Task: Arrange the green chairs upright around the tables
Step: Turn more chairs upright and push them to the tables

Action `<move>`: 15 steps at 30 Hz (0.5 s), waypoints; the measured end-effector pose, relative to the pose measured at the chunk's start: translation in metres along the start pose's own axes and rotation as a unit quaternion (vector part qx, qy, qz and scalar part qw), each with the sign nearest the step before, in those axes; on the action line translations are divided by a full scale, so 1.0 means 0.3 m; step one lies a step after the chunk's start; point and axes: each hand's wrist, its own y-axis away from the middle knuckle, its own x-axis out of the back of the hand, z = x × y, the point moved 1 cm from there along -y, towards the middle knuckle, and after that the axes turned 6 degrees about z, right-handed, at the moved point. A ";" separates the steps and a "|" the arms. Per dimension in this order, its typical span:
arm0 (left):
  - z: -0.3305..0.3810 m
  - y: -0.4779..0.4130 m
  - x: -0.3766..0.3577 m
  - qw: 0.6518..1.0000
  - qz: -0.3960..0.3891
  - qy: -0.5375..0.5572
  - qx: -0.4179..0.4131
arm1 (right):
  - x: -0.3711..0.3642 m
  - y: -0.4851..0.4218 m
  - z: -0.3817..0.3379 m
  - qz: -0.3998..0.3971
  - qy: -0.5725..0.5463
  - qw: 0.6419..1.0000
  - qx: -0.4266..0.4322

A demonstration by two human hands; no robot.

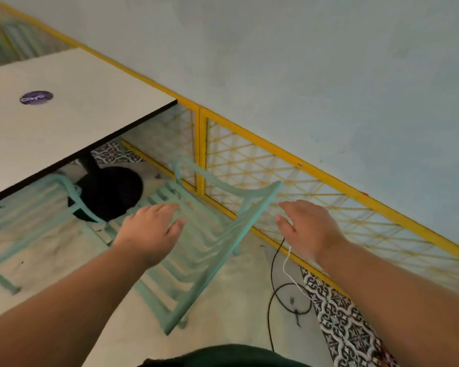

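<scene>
Dark cloth [223, 356] at bottom edge, then two bare forearms reaching up-frame. Left hand [151, 229] just left of centre, right hand [310, 231] right of centre; both with fingers straight and spread, gripping nothing. Green chair [202, 260] sits between and under them, mid-frame, tilted rather than square on its legs. Its long rail runs from bottom centre up to right of centre, slats crossing it; motion blur hides which part is seat or back. Left fingers lie over the slats and right fingertips are just beside the rail's upper end; contact cannot be told. Second green chair [24, 215] at left, partly under the table [77, 123], which fills the upper left and bears a purple sticker [36, 98]. Black round table base [112, 192] just beyond the tilted chair. Yellow lattice fence [302, 165] runs diagonally close behind it, pale wall [302, 62] above. Black cable [272, 287] and white cord [286, 260] trail on the floor right of the chair, near patterned tiles [342, 327].
</scene>
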 end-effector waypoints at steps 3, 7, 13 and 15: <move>-0.030 0.010 -0.013 0.999 -0.002 -0.014 0.033 | -0.056 -0.058 -0.017 -0.010 -0.007 0.999 0.034; -0.013 0.057 -0.072 0.997 0.003 -0.027 0.075 | -0.118 -0.153 -0.007 -0.035 -0.013 0.996 0.087; 0.066 0.109 -0.157 0.978 0.034 -0.028 0.204 | -0.183 -0.361 0.049 -0.058 -0.005 0.976 0.208; 0.116 0.138 -0.211 0.973 0.036 -0.025 0.229 | -0.201 -0.418 0.074 -0.059 -0.003 0.971 0.231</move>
